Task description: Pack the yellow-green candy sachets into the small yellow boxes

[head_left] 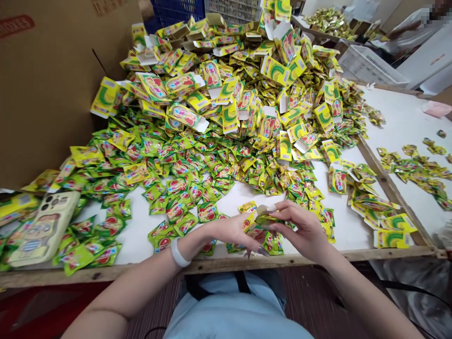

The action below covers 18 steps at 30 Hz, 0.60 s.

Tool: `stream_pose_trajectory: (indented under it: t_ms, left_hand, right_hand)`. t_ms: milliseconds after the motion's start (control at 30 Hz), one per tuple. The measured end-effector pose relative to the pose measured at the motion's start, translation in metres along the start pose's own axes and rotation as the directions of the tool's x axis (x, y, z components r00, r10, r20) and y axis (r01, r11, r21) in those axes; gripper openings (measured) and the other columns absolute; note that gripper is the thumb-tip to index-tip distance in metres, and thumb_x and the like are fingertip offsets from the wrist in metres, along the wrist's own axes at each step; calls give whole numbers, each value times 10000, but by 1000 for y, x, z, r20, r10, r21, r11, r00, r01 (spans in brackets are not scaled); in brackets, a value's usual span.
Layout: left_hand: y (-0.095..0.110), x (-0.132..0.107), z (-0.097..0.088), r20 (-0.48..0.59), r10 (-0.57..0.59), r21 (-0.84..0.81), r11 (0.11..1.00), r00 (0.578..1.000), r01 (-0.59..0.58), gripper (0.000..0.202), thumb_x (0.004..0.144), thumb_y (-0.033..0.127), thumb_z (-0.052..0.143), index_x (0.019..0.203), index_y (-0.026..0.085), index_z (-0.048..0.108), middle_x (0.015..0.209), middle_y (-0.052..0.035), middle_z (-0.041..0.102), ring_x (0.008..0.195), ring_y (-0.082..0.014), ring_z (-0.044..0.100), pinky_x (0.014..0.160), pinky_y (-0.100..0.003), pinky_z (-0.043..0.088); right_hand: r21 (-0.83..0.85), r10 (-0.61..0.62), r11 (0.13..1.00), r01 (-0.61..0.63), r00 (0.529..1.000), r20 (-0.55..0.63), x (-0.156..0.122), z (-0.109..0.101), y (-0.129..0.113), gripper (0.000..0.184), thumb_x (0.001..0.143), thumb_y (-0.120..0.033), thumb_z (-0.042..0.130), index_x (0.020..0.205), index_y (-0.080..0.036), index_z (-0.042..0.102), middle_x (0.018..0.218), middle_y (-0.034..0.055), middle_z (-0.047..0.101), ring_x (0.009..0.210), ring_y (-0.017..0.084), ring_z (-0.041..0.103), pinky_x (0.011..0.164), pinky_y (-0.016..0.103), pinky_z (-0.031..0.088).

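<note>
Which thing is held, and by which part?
The left hand holds a small yellow box around its body; what, if anything, the right hand grips is unclear.

Packets [207, 212] before boxes [185, 117] on table [136, 235]

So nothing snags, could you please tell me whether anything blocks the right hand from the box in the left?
Nothing visible does: the right hand is right at the box in the left hand, with loose packets around.

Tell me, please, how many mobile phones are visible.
1: the cream-coloured rectangular mobile phone with a cartoon-printed back lies at the left, among small green plastic packets. Others may be hidden.
</note>
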<state>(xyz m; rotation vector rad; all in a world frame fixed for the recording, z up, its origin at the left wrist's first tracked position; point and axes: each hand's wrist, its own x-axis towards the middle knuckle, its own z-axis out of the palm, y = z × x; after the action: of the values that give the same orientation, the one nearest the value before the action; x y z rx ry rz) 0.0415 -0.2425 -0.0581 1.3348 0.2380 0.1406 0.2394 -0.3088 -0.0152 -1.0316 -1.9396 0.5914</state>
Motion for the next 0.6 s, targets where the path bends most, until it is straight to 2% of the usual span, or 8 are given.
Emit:
stream_pose_trajectory:
  t_ms: [100,200,267,367,433,500,533,600]
  left_hand:
    - [-2,0,2,13,-17,26,1000,1000,17,426,710,477,797,775,181,498,649,46,525,573,-106,482,532,-236,416]
    - [-5,1,9,16,-45,43,998,999,44,460,686,492,813,788,188,484,647,56,535,554,-100,487,521,-230,417]
    - [-8,3,16,36,-62,34,998,997,61,480,671,478,833,848,196,488,658,63,551,545,-103,501,526,-237,431]
    - [-13,6,28,40,-108,23,994,993,107,576,666,479,840,1036,194,503,717,51,600,591,-140,571,587,-279,488]
    - [-15,7,32,-13,-109,59,992,994,109,695,654,486,845,1172,185,492,876,-3,659,758,-190,644,709,-325,534]
    - [-13,7,30,-68,-55,142,988,996,64,790,666,483,841,1296,191,465,1144,-79,657,1008,-241,648,878,-367,530]
    - [-10,7,26,-117,-9,208,978,993,33,790,696,477,825,1336,197,455,1260,-105,619,1112,-255,618,948,-380,507]
    - [-4,7,14,-282,102,407,913,954,22,649,812,442,737,1351,203,466,1365,-127,559,1227,-263,557,1042,-407,448]
  right_hand:
    - [22,88,996,-89,995,45,-11,-1,0,147,924,-157,618,978,-247,722,975,64,682,927,176,676,731,272,569]
    - [50,144,988,-143,989,-19,-27,7,-1,140,914,-144,623,915,-231,733,788,27,684,683,139,662,592,225,534]
    - [73,182,981,-178,982,-56,-39,16,-4,119,912,-161,627,882,-229,721,711,14,696,614,147,664,576,234,543]
    - [70,223,973,-219,973,-53,-53,27,-12,143,922,-224,598,975,-263,725,848,54,749,758,229,732,670,329,609]
    - [63,234,971,-231,972,-40,-62,26,-15,174,907,-250,595,1032,-288,710,900,63,746,806,264,734,665,366,623]
    - [13,251,968,-251,963,-101,-71,10,-14,150,898,-232,596,990,-302,691,844,42,725,758,253,719,611,353,610]
    - [-39,264,961,-274,949,-174,-77,-4,-11,133,902,-219,593,956,-302,682,817,33,710,742,242,707,603,347,598]
    - [-199,293,901,-386,878,-379,-87,-42,1,95,913,-228,604,947,-285,673,878,55,698,795,241,693,647,360,572]
